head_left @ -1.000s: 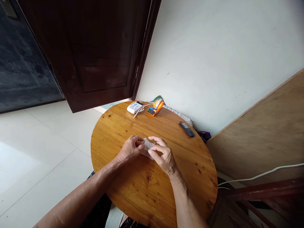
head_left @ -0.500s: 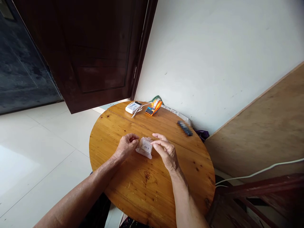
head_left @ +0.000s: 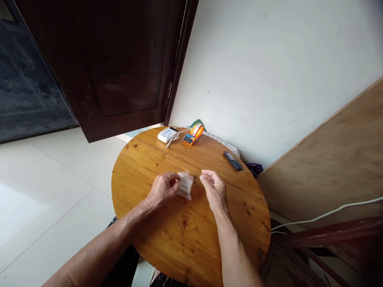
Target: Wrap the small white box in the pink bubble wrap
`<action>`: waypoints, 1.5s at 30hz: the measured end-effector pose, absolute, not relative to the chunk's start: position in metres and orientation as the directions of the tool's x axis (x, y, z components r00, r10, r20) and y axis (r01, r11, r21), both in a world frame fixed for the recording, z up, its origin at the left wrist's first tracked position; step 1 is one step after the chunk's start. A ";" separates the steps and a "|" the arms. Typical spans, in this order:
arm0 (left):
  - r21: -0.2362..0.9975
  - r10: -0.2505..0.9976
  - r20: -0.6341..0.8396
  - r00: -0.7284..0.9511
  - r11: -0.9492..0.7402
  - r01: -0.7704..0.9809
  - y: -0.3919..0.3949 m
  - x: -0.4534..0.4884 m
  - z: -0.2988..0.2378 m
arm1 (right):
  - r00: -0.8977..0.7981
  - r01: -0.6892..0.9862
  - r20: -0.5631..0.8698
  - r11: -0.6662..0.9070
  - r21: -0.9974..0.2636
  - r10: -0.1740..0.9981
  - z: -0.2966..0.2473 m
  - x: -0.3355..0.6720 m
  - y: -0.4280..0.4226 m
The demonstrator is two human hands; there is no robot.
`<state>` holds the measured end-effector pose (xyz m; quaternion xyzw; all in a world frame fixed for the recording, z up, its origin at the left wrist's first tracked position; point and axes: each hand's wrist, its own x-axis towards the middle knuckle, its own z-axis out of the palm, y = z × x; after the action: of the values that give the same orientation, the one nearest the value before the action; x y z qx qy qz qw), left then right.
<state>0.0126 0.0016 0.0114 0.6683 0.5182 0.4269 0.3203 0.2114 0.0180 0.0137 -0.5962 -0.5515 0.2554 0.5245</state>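
Round wooden table [head_left: 179, 239], pushed close to a white wall [head_left: 269, 71]. The person stands at its near edge, both bare forearms reaching over the top.

Left hand [head_left: 163, 189]: rests on the tabletop around the middle, fingers curled, thumb and fingertips pinched on the left edge of a small clear packet [head_left: 185, 184]. The packet carries a white label with dark print, too small to read. It sits tilted, its lower edge at or just above the wood; cannot tell if it touches.

Right hand [head_left: 213, 188]: just beside the packet on its right, not touching it. Fingers loosely curled inward, half open, thumb near the forefinger. It holds nothing that I can see.

Far side of the table: a white box [head_left: 166, 134] with a printed face, a thin white cord [head_left: 176, 139] looping off it, and right next to it an orange tape dispenser [head_left: 194, 134]. Something green [head_left: 196, 123] pokes up behind the dispenser, against the wall. Further right, near the table edge, a small dark object [head_left: 232, 160], blurred out.

Around: dark wooden door [head_left: 119, 67] standing open behind the table, pale tiled floor [head_left: 44, 187] to the left, a plywood board [head_left: 329, 159] leaning on the right, a white cable [head_left: 329, 215] crossing below it.
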 end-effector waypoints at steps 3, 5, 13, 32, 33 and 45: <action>0.795 0.941 0.320 0.110 -0.330 0.509 0.000 0.014 0.011 | 0.237 0.393 0.212 0.106 -0.913 0.948 0.005 0.212 0.023; 0.759 0.926 0.359 0.114 -0.361 0.541 0.000 0.014 0.009 | 0.218 0.376 0.170 0.078 -0.923 0.961 0.001 0.211 0.026; 0.665 0.907 0.391 0.159 -0.398 0.632 -0.001 0.020 -0.001 | 0.166 0.454 0.070 -0.013 -0.891 0.984 0.007 0.194 0.063; 0.732 0.935 0.317 0.158 -0.348 0.586 0.001 0.021 0.000 | 0.146 0.324 0.103 0.051 -0.945 0.984 0.015 0.187 0.069; 0.735 0.934 0.320 0.160 -0.351 0.580 0.001 0.021 0.000 | 0.160 0.307 0.118 0.064 -0.950 0.980 0.018 0.187 0.067; 0.794 0.957 0.242 0.161 -0.291 0.534 0.005 0.021 0.001 | -0.039 0.582 0.453 0.388 -0.714 0.891 0.032 0.181 0.002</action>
<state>0.0207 0.0045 0.0014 0.7088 0.5258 0.3782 0.2795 0.1812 0.0017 0.0318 -0.5260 -0.7001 0.1709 0.4517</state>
